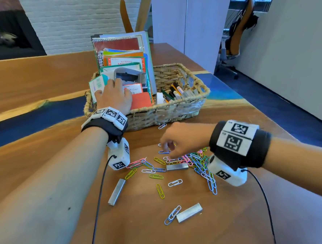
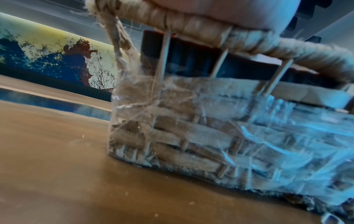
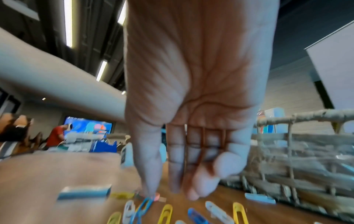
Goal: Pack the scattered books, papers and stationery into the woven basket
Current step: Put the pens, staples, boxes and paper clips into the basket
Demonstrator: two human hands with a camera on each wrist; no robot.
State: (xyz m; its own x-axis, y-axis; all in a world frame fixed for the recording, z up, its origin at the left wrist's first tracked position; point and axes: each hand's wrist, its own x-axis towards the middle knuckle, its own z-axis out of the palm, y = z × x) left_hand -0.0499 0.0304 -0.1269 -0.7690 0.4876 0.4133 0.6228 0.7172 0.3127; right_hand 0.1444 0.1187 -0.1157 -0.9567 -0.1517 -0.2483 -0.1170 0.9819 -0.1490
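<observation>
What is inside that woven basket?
The woven basket holds upright notebooks, a stapler and marker pens. The left hand hides some; the bottom is covered.

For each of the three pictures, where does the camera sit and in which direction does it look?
Head: above, looking down at the table, woven basket and paper clips; both forearms, left hand and right hand show.
Left wrist: low by the table, facing the basket wall; only the palm's edge shows.
Right wrist: under the palm, looking along the fingers down to the clips.
Shared: all three show the basket.
</observation>
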